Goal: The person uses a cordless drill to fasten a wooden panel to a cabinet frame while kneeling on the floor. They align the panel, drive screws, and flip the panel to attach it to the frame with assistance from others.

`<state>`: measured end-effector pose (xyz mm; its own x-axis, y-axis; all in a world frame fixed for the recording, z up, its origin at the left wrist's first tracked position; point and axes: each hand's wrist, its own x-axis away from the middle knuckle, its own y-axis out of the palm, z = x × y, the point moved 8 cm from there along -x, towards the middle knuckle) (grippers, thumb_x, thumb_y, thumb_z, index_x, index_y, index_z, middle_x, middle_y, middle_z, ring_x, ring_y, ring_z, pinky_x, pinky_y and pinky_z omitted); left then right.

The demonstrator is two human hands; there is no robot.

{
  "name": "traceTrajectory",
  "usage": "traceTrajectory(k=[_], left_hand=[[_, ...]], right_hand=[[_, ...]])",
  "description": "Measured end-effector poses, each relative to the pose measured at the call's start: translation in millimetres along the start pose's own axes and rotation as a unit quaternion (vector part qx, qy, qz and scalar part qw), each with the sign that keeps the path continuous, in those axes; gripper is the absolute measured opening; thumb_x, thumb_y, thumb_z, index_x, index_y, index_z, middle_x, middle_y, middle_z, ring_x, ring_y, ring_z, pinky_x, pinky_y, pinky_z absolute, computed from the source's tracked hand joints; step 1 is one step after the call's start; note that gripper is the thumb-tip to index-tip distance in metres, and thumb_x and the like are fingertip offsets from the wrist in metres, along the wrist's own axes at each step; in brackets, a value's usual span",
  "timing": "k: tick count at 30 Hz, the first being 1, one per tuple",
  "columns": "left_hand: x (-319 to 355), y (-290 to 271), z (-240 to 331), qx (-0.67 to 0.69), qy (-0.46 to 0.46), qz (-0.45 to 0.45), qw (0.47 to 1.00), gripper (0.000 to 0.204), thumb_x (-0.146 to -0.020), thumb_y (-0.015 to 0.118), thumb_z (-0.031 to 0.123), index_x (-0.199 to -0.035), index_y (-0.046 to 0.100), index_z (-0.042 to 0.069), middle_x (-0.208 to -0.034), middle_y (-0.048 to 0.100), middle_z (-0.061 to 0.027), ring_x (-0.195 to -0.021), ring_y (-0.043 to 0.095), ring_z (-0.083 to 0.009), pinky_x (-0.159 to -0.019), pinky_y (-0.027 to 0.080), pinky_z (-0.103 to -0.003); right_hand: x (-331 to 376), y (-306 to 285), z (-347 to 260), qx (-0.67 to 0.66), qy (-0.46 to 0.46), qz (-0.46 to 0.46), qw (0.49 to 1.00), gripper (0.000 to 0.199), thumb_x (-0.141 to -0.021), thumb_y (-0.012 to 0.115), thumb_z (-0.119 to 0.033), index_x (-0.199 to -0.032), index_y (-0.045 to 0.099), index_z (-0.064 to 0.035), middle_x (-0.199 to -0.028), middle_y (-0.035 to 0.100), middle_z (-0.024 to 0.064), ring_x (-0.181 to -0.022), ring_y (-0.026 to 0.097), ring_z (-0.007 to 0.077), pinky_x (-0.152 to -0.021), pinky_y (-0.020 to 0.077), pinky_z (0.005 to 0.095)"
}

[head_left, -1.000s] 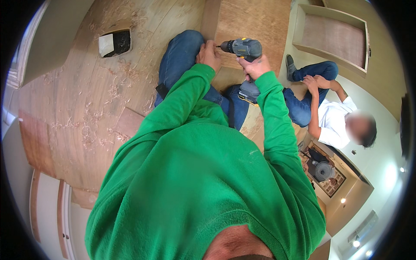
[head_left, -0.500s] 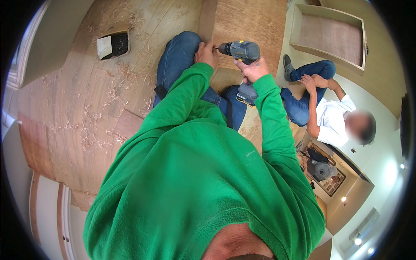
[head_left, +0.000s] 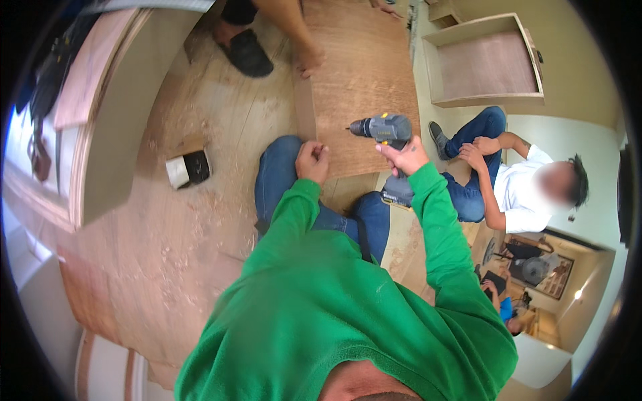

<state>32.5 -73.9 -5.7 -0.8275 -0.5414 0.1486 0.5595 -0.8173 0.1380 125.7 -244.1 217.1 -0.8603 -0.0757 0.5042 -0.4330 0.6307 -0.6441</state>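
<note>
Drill (head_left: 389,127) is partly hidden by the gripping right hand (head_left: 406,158).

I observe a wooden box (head_left: 364,73) on the floor (head_left: 227,117). Over its near end, the wearer's right hand (head_left: 405,158) grips a cordless drill (head_left: 386,127), bit (head_left: 350,127) pointing left. The left hand (head_left: 311,162), fingers curled, is at the box's near left corner. Another person's hand (head_left: 311,61) rests on the box's left edge. Right of the box: a shallow drawer (head_left: 485,63) and a seated person (head_left: 508,170) in a white shirt (head_left: 525,195)
</note>
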Motion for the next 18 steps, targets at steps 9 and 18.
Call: traceTrajectory(k=[9, 18], left_hand=[[-1.8, -3.3, -36.5, 0.197, -0.317, -0.053, 0.926, 0.007, -0.093, 0.060, 0.009, -0.088, 0.065, 0.008, -0.075, 0.060, 0.0027, -0.061, 0.048, -0.0059, -0.050, 0.035, -0.027], [-32.4, 21.3, -31.0, -0.001, -0.277, -0.133, 0.952, 0.018, -0.098, 0.072, 0.025, -0.092, 0.064, 0.009, -0.068, 0.050, 0.0053, -0.059, 0.040, -0.0062, -0.055, 0.032, -0.027]], right_hand=[[-145.7, -64.7, -112.5, -0.029, -0.086, 0.044, 0.995, 0.023, -0.088, 0.081, -0.016, -0.090, 0.066, 0.0019, -0.061, 0.058, 0.0051, -0.042, 0.054, 0.0143, -0.039, 0.0424, 0.0324], [-335.3, -18.8, -223.4, 0.049, -0.177, 0.004, 0.983, 0.029, -0.082, 0.075, -0.025, -0.082, 0.069, 0.0029, -0.065, 0.066, 0.0123, -0.049, 0.064, 0.0202, -0.046, 0.0506, 0.0358]])
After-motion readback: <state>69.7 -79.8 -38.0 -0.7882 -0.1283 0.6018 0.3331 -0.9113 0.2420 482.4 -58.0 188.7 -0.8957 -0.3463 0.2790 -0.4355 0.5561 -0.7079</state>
